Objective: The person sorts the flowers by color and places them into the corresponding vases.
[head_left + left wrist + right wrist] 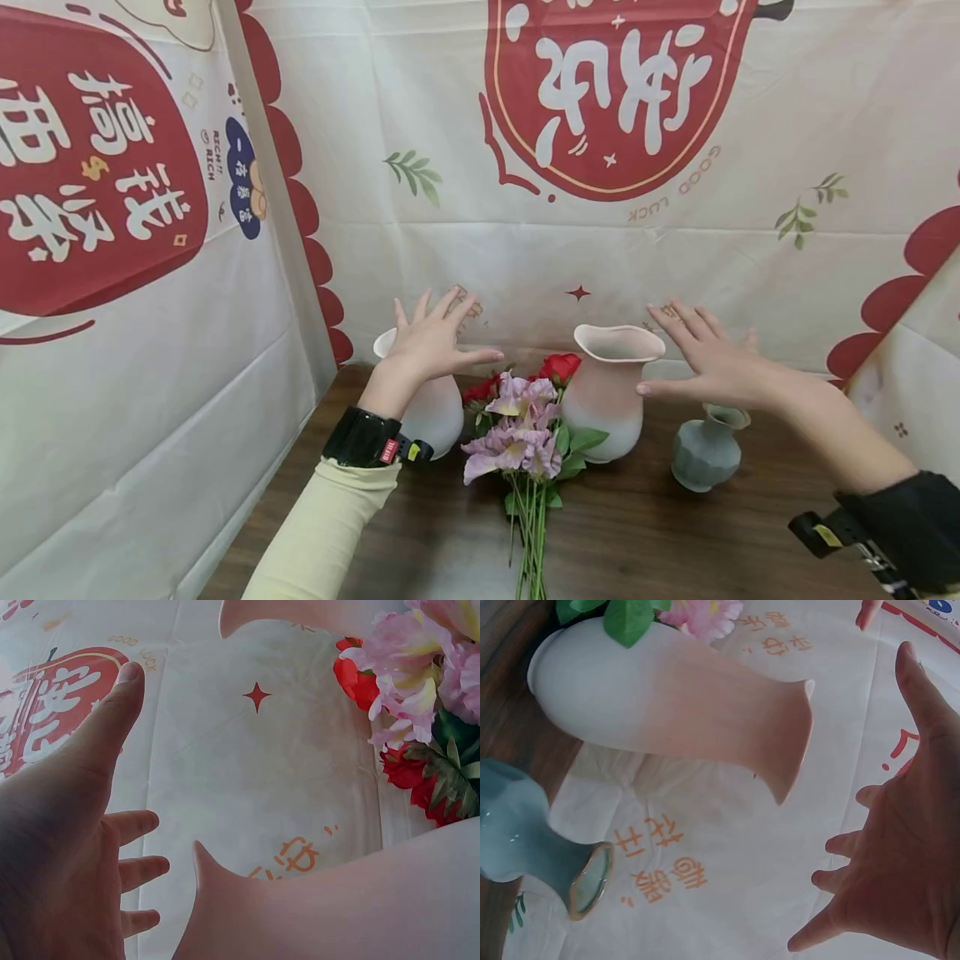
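Observation:
My left hand, fingers spread, hovers over a pink-and-white vase and partly hides its mouth. Spread the same way, my right hand is held in the air between a second pink-and-white vase and a small blue-grey faceted vase. Neither hand holds anything. Between the two larger vases lies a bunch of flowers, with pale purple blooms, red roses and long green stems pointing toward me. The right wrist view shows the larger vase and the small vase beside that hand.
Everything stands on a dark wooden table. A white cloth with red printed designs hangs behind it, and another cloth panel closes off the left side. More printed cloth runs along the right.

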Motion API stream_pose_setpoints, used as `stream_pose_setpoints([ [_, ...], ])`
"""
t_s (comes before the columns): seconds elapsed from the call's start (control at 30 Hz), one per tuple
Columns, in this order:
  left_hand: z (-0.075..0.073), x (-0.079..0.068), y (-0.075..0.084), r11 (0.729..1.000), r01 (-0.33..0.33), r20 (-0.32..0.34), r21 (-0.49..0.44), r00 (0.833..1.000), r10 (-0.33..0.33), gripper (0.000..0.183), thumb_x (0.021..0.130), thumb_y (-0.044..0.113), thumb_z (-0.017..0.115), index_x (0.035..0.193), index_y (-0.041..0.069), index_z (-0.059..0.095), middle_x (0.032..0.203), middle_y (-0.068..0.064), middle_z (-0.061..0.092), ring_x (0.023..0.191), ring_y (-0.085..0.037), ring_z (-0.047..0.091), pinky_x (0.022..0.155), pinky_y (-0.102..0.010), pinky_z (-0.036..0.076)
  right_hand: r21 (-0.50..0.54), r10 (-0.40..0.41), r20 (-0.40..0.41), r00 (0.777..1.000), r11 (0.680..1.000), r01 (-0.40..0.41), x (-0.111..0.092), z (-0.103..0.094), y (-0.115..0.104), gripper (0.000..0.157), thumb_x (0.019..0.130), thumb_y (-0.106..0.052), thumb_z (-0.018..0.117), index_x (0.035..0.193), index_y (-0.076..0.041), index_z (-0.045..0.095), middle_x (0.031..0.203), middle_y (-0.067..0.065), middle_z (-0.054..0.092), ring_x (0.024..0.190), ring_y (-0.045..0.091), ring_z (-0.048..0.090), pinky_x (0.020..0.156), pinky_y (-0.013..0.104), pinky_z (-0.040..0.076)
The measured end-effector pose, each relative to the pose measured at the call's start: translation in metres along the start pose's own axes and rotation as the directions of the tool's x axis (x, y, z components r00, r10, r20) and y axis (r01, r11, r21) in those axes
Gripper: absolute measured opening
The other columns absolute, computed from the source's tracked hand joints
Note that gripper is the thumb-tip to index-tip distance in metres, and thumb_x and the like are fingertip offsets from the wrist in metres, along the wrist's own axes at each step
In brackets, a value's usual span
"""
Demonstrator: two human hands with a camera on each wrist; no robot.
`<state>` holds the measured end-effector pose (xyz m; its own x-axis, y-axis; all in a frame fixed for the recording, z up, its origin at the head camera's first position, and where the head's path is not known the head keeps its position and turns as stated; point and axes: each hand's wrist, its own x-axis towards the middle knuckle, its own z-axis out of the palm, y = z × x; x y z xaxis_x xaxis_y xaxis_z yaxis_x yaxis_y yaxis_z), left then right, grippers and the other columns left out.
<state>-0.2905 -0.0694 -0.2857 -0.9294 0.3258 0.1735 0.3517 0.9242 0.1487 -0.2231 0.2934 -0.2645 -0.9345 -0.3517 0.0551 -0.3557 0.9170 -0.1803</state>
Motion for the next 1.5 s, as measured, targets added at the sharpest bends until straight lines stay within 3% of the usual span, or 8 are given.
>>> stream_pose_setpoints([
  [0.3,-0.007,-0.013,-0.015,0.999,0.011,-0.073,-0.053,0.997,-0.015,0.101,0.073,0.082,0.047,0.153,0.031,0.014,0.161,-0.004,0.014,0.144,-0.036,0.002,0.109,-0.075,-0.003,0.008,-0.015,-0.020,1.000,1.000,0.016,-0.010,0.004,0.003,0.106,0.080,-0.061,0.063,0.154,-0.024,-0.002,0.160,0.020,-0.001,0.137,0.053,0.001,0.082,0.093,-0.002],
  [0.5,0.009,-0.017,-0.040,0.964,0.007,-0.186,-0.265,0.981,-0.059,0.118,0.070,0.073,0.063,0.154,0.016,0.003,0.159,-0.015,0.016,0.143,-0.038,0.011,0.111,-0.073,0.004,0.029,0.059,-0.023,0.998,0.998,-0.058,-0.037,0.002,0.009,0.106,0.080,-0.059,0.064,0.154,-0.024,-0.003,0.158,0.025,0.002,0.137,0.054,0.000,0.082,0.093,-0.002],
  [0.6,0.024,-0.017,-0.050,0.907,0.016,-0.177,-0.421,0.979,-0.099,0.127,0.068,0.067,0.070,0.153,0.015,-0.007,0.159,-0.016,0.015,0.142,-0.039,0.013,0.111,-0.072,0.011,0.017,0.095,-0.026,0.995,0.995,-0.094,-0.050,0.003,0.013,0.107,0.080,-0.059,0.064,0.154,-0.024,-0.004,0.157,0.027,0.004,0.136,0.055,0.002,0.080,0.093,0.000],
  [0.83,0.052,-0.018,-0.057,0.637,-0.073,-0.178,-0.768,0.979,-0.102,0.134,0.072,0.036,0.083,0.147,0.024,-0.028,0.160,-0.010,0.014,0.143,-0.033,0.015,0.113,-0.065,0.022,0.019,0.158,-0.029,0.987,0.987,-0.158,-0.081,0.005,0.017,0.107,0.080,-0.058,0.065,0.154,-0.024,-0.005,0.159,0.024,0.001,0.135,0.056,0.003,0.079,0.094,0.001],
  [0.93,0.064,-0.022,-0.061,0.569,-0.058,-0.118,-0.820,0.991,-0.069,0.133,0.074,0.028,0.082,0.146,0.025,-0.029,0.160,-0.013,0.013,0.144,-0.032,0.011,0.114,-0.066,0.015,0.027,0.185,-0.028,0.982,0.983,-0.184,-0.091,0.007,0.016,0.107,0.080,-0.058,0.065,0.154,-0.025,-0.005,0.160,0.021,-0.004,0.136,0.055,0.002,0.079,0.094,0.001],
  [1.03,0.074,-0.037,-0.079,0.549,-0.038,-0.080,-0.835,0.995,-0.054,0.125,0.075,0.023,0.081,0.150,0.019,-0.019,0.158,-0.021,0.016,0.143,-0.034,0.012,0.114,-0.066,0.013,0.019,0.167,-0.012,0.986,0.986,-0.167,-0.080,0.011,0.009,0.107,0.080,-0.061,0.063,0.154,-0.024,-0.003,0.160,0.018,-0.006,0.137,0.054,0.002,0.080,0.093,0.004],
  [1.23,0.082,-0.073,-0.120,0.527,-0.107,-0.156,-0.843,0.987,-0.048,0.096,0.076,0.010,0.080,0.148,0.014,0.017,0.149,-0.019,0.032,0.139,-0.036,0.024,0.111,-0.068,0.020,0.025,0.093,0.035,0.995,0.995,-0.094,-0.036,0.017,-0.014,0.105,0.079,-0.067,0.059,0.154,-0.025,-0.001,0.160,0.018,-0.003,0.140,0.049,-0.001,0.088,0.091,0.003],
  [1.5,0.089,-0.091,-0.135,0.523,-0.094,-0.149,-0.847,0.987,-0.063,0.088,0.080,0.008,0.076,0.149,0.011,0.020,0.148,-0.021,0.035,0.134,-0.037,0.033,0.109,-0.067,0.027,0.029,0.064,0.049,0.997,0.997,-0.065,-0.023,0.017,-0.026,0.104,0.080,-0.066,0.059,0.155,-0.024,0.001,0.160,0.019,-0.002,0.141,0.048,-0.001,0.091,0.089,0.002],
])
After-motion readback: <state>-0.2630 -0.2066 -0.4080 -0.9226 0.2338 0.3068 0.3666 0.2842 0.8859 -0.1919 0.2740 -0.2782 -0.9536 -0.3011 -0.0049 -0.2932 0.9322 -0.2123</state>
